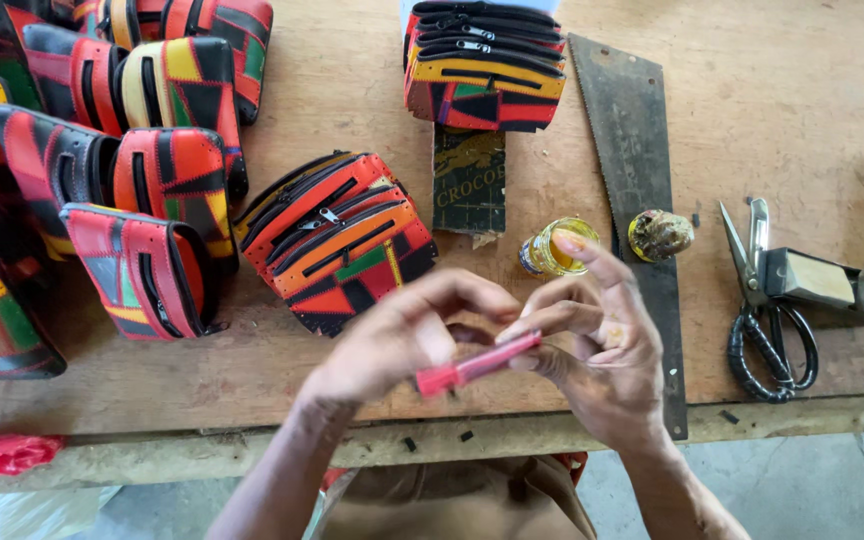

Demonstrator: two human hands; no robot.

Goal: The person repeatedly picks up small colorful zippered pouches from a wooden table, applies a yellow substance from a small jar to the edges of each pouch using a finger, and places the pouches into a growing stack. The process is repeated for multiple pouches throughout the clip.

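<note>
We pinch a red strip (477,366) between left hand (402,340) and right hand (602,350) above the worktop (802,90), many patchwork pouches (337,240) already sewn, this strip apparently unattached.

Your left hand (392,340) hides part of the blurred pink strip (477,366). The patchwork pouches (12,150) run off the left edge; the saw blade (632,170) covers the counter (802,100) beneath.
</note>
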